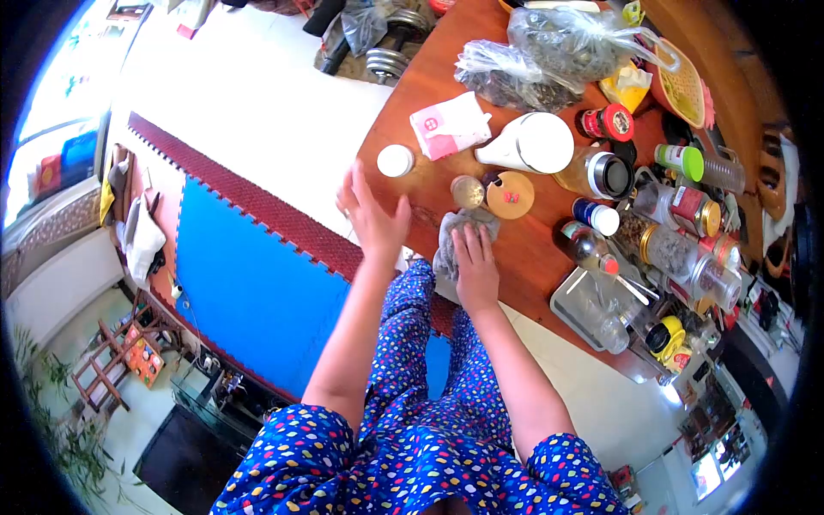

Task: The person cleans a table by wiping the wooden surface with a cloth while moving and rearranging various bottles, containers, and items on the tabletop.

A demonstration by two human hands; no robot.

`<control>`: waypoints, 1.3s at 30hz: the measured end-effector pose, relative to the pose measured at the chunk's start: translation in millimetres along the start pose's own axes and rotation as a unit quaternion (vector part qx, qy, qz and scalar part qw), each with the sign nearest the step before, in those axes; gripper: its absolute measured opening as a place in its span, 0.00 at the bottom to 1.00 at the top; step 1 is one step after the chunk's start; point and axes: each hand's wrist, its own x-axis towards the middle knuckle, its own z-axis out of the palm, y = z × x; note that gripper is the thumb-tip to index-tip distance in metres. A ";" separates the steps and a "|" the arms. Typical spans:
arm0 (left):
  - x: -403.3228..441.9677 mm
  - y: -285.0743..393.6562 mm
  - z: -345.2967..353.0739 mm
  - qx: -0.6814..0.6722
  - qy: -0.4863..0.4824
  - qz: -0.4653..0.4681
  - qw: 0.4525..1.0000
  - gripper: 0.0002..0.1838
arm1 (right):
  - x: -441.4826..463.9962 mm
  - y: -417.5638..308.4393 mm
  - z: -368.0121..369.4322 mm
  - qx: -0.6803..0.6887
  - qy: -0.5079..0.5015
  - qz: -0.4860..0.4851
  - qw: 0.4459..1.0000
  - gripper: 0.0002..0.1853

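Observation:
A bunched grey cloth (445, 249) lies at the near edge of the wooden table (524, 249). My right hand (477, 273) holds it down, fingers laid over the fabric; what the thumb does is hidden. Just beyond the cloth stand a small glass jar (468, 192) and a round tan lid (511, 196) with a red mark. My left hand (372, 216) is raised near the table's left edge, fingers spread and nothing in them. Close above its fingertips sits a white round-capped container (396, 160). A pink and white packet (450, 125) and a white bottle (534, 144) rest farther in.
Clear plastic bags (549, 60) with dark contents and a basket (684, 86) occupy the far end. Several jars and bottles crowd the right side, among them a red-lidded jar (614, 123) and a grey tray (573, 307). Blue floor mats (249, 283) lie left of my legs.

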 end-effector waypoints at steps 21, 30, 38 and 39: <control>-94.2 125.3 68.7 -0.153 -0.351 0.201 0.902 0.28 | -0.4 -13.5 12.6 -0.069 -0.005 0.037 0.997 0.30; -91.1 141.2 30.6 0.000 -0.307 0.228 0.924 0.30 | -4.2 -4.1 1.9 -0.158 -0.048 0.008 0.986 0.31; 27.7 42.9 -2.6 0.019 -0.149 0.101 0.983 0.15 | -2.3 -10.7 5.2 0.010 -0.024 0.040 0.999 0.33; 46.7 41.2 9.4 0.037 -0.140 0.134 0.980 0.22 | -0.8 -10.8 5.6 0.011 -0.018 0.044 0.999 0.33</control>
